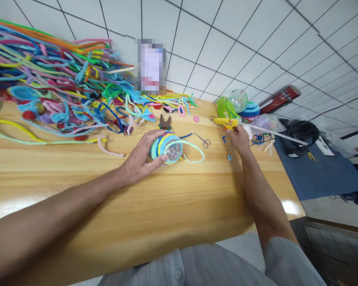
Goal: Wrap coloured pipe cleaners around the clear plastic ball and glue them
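My left hand (pixel 143 157) rests on the wooden table (pixel 167 206) with its fingers wrapped round a ball (pixel 168 147) that is wound with blue, yellow and green pipe cleaner; a clear glittery patch shows at its front. A mint pipe cleaner tail (pixel 193 153) loops out to the ball's right. My right hand (pixel 240 139) is closed on the handle of a yellow hot glue gun (pixel 225 122) that points left, low over the table's right end.
A large heap of coloured pipe cleaners (pixel 56 83) covers the table's far left. Small scissors (pixel 203 140) lie between my hands. Wrapped balls (pixel 244 107) and a plastic bag (pixel 265 122) sit at the far right. A blue mat (pixel 322 174) lies beyond the table edge.
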Demonstrator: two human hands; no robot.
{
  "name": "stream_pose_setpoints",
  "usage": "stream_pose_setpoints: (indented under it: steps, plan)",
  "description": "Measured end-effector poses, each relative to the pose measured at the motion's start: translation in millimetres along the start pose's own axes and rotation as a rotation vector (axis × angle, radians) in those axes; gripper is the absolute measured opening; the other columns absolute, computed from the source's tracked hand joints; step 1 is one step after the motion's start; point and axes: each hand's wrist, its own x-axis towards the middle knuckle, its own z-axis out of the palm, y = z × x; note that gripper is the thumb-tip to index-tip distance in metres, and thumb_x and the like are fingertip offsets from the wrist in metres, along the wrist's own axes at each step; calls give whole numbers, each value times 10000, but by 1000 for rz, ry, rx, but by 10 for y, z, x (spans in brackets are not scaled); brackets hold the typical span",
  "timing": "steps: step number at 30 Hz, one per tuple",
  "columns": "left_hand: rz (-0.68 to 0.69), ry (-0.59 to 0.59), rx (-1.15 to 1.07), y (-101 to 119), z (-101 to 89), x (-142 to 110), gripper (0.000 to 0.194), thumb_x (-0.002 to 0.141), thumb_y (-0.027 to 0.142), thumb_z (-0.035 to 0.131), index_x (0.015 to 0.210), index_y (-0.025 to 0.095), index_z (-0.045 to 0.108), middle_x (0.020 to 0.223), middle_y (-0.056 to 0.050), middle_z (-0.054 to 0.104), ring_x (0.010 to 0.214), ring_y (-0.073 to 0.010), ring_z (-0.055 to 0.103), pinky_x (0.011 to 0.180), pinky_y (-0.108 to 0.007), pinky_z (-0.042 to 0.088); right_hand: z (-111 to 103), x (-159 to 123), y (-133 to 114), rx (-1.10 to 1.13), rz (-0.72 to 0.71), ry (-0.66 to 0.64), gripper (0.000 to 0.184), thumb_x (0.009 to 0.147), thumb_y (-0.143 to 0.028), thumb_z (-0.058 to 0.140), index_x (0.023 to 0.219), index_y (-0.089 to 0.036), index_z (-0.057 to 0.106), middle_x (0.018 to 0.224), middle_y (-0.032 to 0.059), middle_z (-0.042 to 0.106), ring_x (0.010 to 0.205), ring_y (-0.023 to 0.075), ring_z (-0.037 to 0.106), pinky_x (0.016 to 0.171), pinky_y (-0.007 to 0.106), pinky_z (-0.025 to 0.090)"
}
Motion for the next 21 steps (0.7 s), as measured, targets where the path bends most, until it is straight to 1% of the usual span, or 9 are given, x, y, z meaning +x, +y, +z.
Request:
stream_pose_setpoints:
  steps: [4,7,10,15,18,21]
  plan:
    - [-3,-3,-7,0,5,-5,663,1095,419,652,1685,262,394,1675,-167,530,1577,-346,536,1350,-568,464,-37,42,107,-21,-17,-10,282,841,-440,693,1019,-224,729,1000,89,768,905,263,624,894,442,536]
    - [2,-1,-15,-5,4,-7,671,1091,414,660,1690,272,392,1684,-159,529,1581,-346,533,1355,-569,458,-54,85,186,-30,-17,4,344,835,-442,680,1076,-210,763,1026,97,782,893,260,623,885,440,536]
    - [-1,2,-17,-7,0,-9,674,1083,415,675,1685,282,403,1681,-150,535,1580,-346,534,1354,-562,460,-52,137,235,-29,-8,27,360,823,-446,694,1080,-208,780,1044,105,801,902,270,643,899,449,542]
    - [-7,8,-15,6,0,-2,656,1087,428,670,1675,287,414,1668,-144,548,1574,-341,540,1348,-552,466,-6,145,232,4,8,53,415,823,-458,719,1159,-220,765,1110,107,828,965,294,714,944,468,577]
    - [-2,-5,-16,15,-4,7,658,1088,433,664,1675,277,409,1678,-152,536,1580,-347,534,1356,-560,457,16,114,207,18,29,69,385,837,-478,721,1129,-228,743,1155,124,829,1014,311,744,979,497,593]
    - [-5,-11,-14,20,-9,14,657,1089,435,658,1673,268,407,1676,-163,534,1574,-352,537,1351,-573,459,-41,64,176,17,45,81,352,855,-493,729,1098,-239,731,1183,130,823,1055,325,750,1020,544,593]
